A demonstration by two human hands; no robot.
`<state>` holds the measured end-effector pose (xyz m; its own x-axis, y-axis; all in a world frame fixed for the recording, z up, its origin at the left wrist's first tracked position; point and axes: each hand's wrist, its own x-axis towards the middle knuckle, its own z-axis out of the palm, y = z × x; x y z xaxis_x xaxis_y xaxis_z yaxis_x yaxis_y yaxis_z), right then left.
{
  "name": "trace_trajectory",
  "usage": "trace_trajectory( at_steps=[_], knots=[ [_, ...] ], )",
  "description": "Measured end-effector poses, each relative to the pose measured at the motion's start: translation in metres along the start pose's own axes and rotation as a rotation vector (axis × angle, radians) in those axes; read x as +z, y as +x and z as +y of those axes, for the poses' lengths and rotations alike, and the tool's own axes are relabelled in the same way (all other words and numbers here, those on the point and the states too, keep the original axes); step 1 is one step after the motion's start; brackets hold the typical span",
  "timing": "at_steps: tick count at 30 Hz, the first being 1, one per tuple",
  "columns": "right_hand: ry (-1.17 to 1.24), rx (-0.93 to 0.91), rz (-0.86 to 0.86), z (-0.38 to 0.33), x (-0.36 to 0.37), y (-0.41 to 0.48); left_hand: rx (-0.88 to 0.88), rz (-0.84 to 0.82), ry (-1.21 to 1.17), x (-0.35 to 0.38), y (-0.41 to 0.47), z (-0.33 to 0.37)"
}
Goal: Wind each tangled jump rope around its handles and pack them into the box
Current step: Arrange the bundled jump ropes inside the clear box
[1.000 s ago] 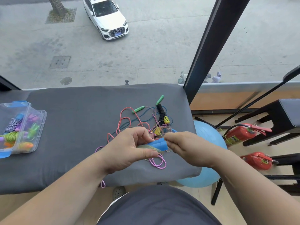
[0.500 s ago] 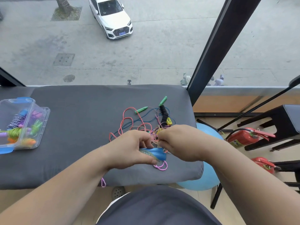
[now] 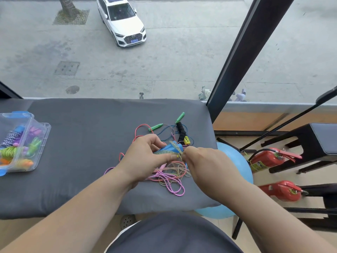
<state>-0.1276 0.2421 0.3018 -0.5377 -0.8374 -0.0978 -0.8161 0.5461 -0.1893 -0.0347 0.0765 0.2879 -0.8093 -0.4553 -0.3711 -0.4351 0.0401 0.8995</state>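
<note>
My left hand [image 3: 145,157] grips the blue handles [image 3: 170,149] of a jump rope, with a few turns of pale cord round them. My right hand [image 3: 204,163] pinches that pale cord [image 3: 179,155] right beside the handles. Under and behind both hands lies a tangle of ropes [image 3: 169,178] on the grey padded table [image 3: 82,143]: pink braided loops in front, a red cord, two green handles [image 3: 156,127], a black foam handle [image 3: 181,132] and a yellow piece behind. The clear plastic box [image 3: 39,143] with several wound ropes stands at the far left.
A black window post [image 3: 237,57] rises at the table's right rear corner. To the right, below the table, are a blue ball [image 3: 235,161], two red fire extinguishers [image 3: 268,158] and a black stool [image 3: 313,143]. The table's near edge runs just in front of my body.
The blue handles have tilted up and back in my left hand. My right hand has carried the pale cord round them, ending at their right end.
</note>
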Motion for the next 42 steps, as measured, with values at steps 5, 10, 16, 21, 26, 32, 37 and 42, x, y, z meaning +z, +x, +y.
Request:
trace_trajectory(
  at_steps=[5, 10, 16, 21, 26, 32, 37, 42],
  knots=[
    [0.250, -0.054, 0.049, 0.006, 0.014, -0.008, -0.081, -0.064, -0.360, -0.001, -0.008, 0.004],
    [0.428, -0.157, -0.071, 0.014, 0.018, -0.002, -0.042, -0.266, -0.376, -0.014, -0.017, 0.011],
    [0.327, -0.239, -0.484, 0.022, 0.007, 0.031, 0.092, -0.479, 0.122, -0.027, -0.015, 0.001],
    [0.099, -0.318, -0.519, 0.004, -0.006, 0.056, 0.094, -0.421, 0.449, -0.019, -0.013, -0.014],
    [-0.044, -0.241, -0.299, -0.016, 0.003, 0.048, 0.030, -0.147, 0.490, -0.014, -0.006, -0.021],
    [0.045, -0.141, -0.038, -0.024, 0.015, 0.025, -0.092, 0.077, 0.168, -0.005, -0.002, -0.022],
    [0.539, -0.061, 0.365, -0.012, 0.017, 0.006, -0.222, -0.037, -0.274, -0.001, -0.007, -0.004],
    [0.929, 0.033, 0.447, -0.011, 0.007, -0.011, -0.218, -0.218, -0.437, -0.006, -0.010, 0.011]
  ],
)
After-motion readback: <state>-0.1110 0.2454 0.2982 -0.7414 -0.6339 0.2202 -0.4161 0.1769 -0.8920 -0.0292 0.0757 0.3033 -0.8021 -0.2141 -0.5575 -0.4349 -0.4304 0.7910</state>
